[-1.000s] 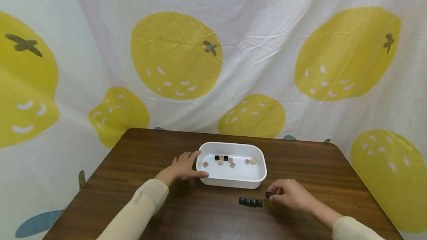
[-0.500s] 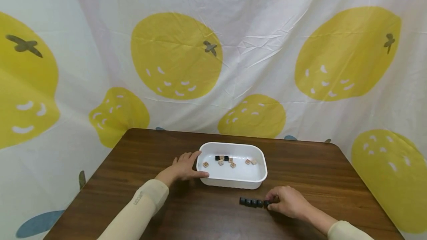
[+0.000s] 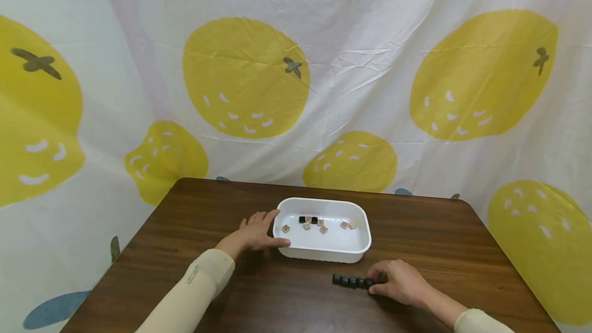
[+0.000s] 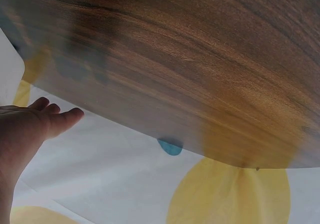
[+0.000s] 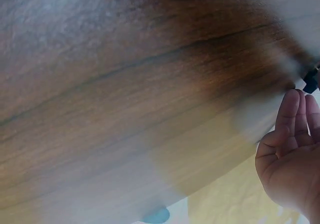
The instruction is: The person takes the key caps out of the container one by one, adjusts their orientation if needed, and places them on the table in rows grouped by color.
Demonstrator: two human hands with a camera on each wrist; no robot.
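The right hand pinches a small black block between thumb and fingers at the right end of a row of black blocks on the brown surface, while the left hand, fingers spread and mostly straight, rests against the left end of a white tray, its thumb at the near rim. Inside the tray, two loose black blocks sit among several beige blocks, most grouped toward the middle, one near the left end and two farther right. Behind the surface hangs a lemon-print cloth.
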